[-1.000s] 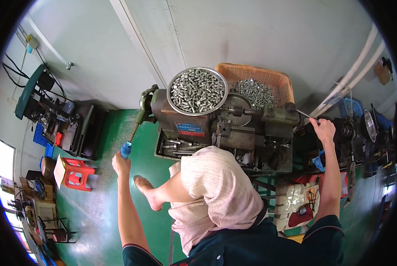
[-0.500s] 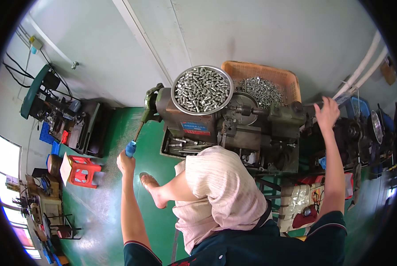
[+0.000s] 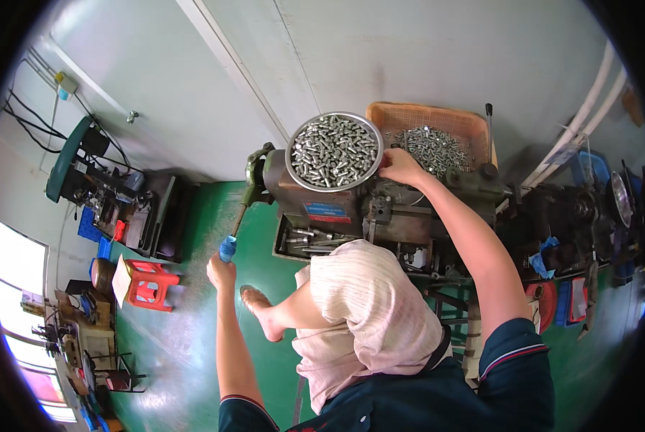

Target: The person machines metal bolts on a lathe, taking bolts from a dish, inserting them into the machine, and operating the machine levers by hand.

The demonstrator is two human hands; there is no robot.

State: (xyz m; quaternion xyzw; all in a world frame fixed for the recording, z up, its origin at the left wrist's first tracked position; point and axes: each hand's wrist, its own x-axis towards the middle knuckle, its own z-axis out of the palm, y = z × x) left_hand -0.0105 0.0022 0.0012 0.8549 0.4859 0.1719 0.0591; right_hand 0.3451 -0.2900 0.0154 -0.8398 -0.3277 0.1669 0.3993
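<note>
My left hand is closed round the blue-wrapped grip of a lever, whose rod runs up to the left end of a small lathe. Across the machine reaches my right hand, its fingers drawn together just beside the right rim of a round metal bowl. Whatever those fingertips hold is hidden. Heaped in the bowl, on top of the lathe, are short silvery metal parts. Behind my right hand, an orange plastic crate contains more small metal parts.
A black-knobbed lever rises at the lathe's right end. Rods and tools lie in the front tray. Another machine stands to the right. At left are a red stool and a green-topped machine.
My right hand has come from the lathe's right end, where its fingers were spread, leftward to beside the bowl. The black-knobbed lever now shows upright. My left hand keeps its hold.
</note>
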